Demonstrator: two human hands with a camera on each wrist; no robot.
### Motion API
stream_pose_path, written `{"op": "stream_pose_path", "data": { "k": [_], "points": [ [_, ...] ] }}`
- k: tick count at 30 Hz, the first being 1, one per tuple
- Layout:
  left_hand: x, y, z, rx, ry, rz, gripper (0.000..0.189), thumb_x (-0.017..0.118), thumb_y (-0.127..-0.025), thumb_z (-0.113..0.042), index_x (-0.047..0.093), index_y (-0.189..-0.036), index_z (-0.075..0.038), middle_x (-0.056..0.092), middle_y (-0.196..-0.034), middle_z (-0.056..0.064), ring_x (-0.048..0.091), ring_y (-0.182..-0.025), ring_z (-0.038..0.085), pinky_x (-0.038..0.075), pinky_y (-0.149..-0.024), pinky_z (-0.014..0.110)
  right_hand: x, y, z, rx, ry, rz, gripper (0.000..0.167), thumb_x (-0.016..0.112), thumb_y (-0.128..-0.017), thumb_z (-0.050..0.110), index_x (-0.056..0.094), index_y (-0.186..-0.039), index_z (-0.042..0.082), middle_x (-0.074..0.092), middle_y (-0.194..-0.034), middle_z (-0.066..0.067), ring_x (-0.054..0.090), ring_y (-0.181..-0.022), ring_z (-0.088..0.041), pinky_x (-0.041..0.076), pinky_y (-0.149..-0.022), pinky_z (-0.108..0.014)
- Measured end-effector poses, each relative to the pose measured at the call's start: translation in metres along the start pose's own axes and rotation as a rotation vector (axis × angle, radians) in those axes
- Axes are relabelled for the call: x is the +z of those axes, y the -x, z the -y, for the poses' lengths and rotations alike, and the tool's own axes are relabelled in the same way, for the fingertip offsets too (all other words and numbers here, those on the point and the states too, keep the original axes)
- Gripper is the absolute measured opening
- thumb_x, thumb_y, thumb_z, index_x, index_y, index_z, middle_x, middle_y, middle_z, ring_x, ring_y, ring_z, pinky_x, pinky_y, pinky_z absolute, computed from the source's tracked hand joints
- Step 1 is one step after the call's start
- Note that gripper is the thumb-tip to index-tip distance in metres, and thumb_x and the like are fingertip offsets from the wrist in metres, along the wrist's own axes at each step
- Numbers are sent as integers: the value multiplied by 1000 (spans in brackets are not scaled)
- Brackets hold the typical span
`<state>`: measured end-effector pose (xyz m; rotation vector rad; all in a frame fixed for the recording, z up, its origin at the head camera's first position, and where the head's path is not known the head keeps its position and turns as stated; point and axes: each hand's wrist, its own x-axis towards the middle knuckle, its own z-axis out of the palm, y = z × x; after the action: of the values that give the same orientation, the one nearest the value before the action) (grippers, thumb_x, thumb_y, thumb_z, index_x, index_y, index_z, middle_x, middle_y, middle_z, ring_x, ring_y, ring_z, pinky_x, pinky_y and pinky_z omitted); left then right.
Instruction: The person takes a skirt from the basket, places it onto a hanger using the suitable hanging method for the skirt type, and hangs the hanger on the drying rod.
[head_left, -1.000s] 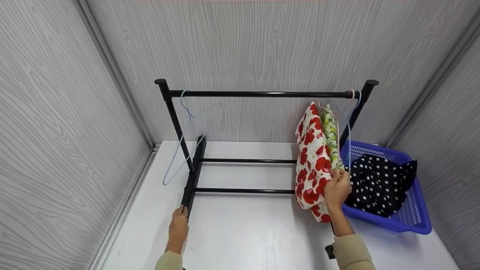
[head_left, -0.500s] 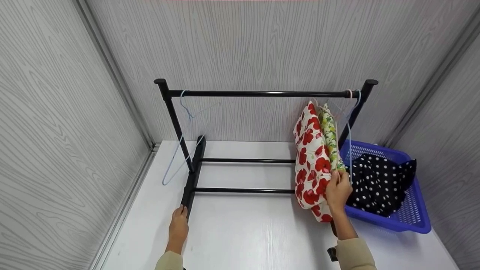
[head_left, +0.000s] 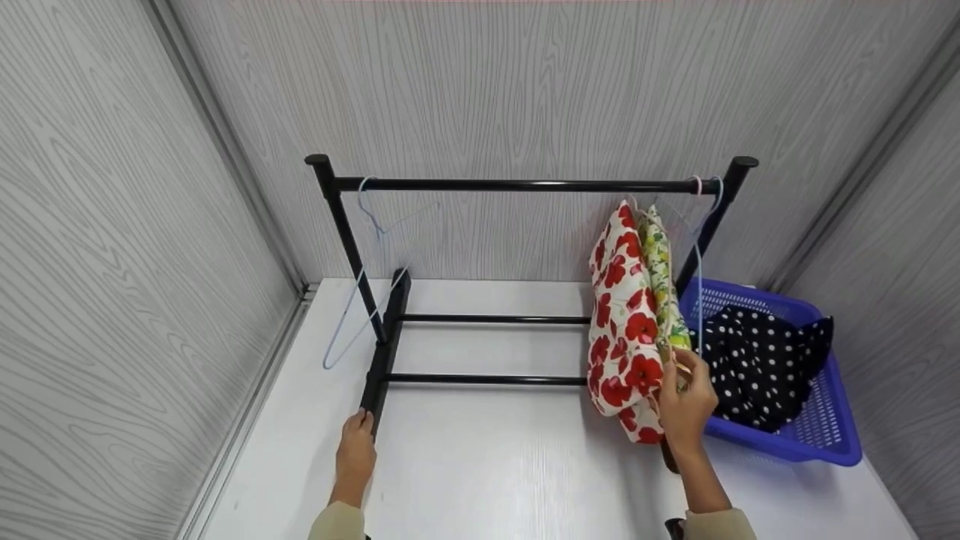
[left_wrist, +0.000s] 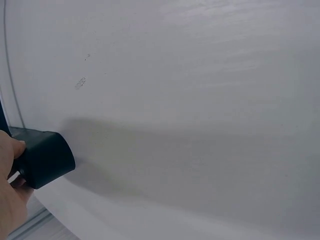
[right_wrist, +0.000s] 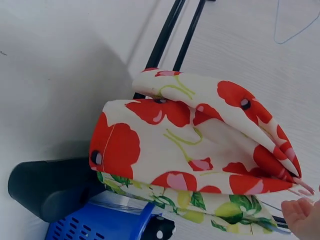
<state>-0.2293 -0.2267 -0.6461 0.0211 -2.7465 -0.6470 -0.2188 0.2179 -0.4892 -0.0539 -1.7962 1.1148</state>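
Observation:
My left hand point(head_left: 355, 457) grips the near end of the black clothes rack's point(head_left: 380, 367) left foot; in the left wrist view the thumb and a finger curl round the foot's end point(left_wrist: 47, 159). At the rack's right side, my right hand point(head_left: 688, 405) pinches the lower corner of a pink clothes hanger point(head_left: 670, 330). A white cloth with red flowers point(head_left: 619, 322) and a lemon-print cloth point(head_left: 658, 262) hang beside it. In the right wrist view the fingers point(right_wrist: 300, 217) are at the hanger's end, partly out of frame.
One blue hanger point(head_left: 341, 330) hangs at the rail's left end, another blue hanger point(head_left: 700, 292) at its right end. A blue basket point(head_left: 832, 427) with a black polka-dot cloth point(head_left: 761, 367) stands right of the rack. Walls enclose the white table point(head_left: 480, 465).
My right hand has shifted slightly down and right along the cloths, its fingers spreading a little at the hanger's corner. My left hand stays on the rack's foot.

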Motion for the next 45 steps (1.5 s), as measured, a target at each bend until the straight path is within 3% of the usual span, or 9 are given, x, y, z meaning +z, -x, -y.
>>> {"op": "stream_pose_path", "data": {
  "k": [2,6,12,15,21,25,30,34,45],
  "points": [
    [0,-1,0,3,1,-3,37,56,-80,16,54,-116,17,51,-120,31,49,-115,44,47,-90,42,-6,-3,4,-25,-33,-33,17,54,-81,-16,57,-98,-19,60,-91,-33,60,-83,0,42,-73,-2],
    [1,0,1,22,3,-28,35,56,-80,16,55,-115,17,52,-118,31,50,-112,44,48,-89,43,-15,-10,-8,-37,-82,-110,17,54,-79,-17,57,-96,-19,61,-90,-27,57,-84,7,44,-75,-7],
    [2,2,4,21,-5,-34,36,58,-78,17,56,-114,17,53,-118,31,50,-112,44,48,-89,44,-32,-12,-60,69,-50,-165,19,60,-82,-8,61,-101,-11,61,-96,5,54,-87,3,42,-76,-10],
    [3,1,2,21,-4,-26,37,58,-78,16,55,-115,16,52,-119,30,50,-113,43,48,-90,43,-42,-17,-85,142,49,-139,22,63,-83,0,61,-103,-8,60,-96,2,48,-89,3,37,-78,-13],
    [2,-2,0,22,-18,-26,36,60,-77,16,57,-113,15,54,-118,29,50,-112,42,50,-85,41,-59,-27,-130,210,273,66,49,72,-75,6,52,-117,-10,54,-117,-27,46,-107,-32,32,-96,-44],
    [2,-2,1,12,-9,-18,36,58,-79,16,56,-115,16,52,-120,30,49,-113,43,49,-88,42,-62,-29,-150,290,384,266,76,76,-72,12,36,-134,-6,37,-136,-32,31,-124,-50,20,-102,-62],
    [4,0,2,3,3,-22,36,56,-80,15,55,-116,16,52,-121,29,49,-115,42,48,-89,43,-59,-26,-162,427,465,453,94,73,-75,15,14,-145,-2,18,-145,-35,16,-131,-53,14,-105,-64],
    [4,1,3,1,27,-26,36,57,-79,16,55,-115,16,52,-120,30,49,-114,43,47,-91,44,-53,-24,-169,486,530,547,97,72,-74,14,8,-145,-3,13,-144,-38,13,-131,-56,14,-105,-64],
    [1,0,1,-14,24,-16,37,56,-79,17,55,-116,16,51,-122,31,48,-115,44,47,-90,44,-48,-33,-176,484,672,753,100,71,-75,20,5,-142,-13,15,-140,-42,18,-128,-55,23,-104,-62]
  ]
}}
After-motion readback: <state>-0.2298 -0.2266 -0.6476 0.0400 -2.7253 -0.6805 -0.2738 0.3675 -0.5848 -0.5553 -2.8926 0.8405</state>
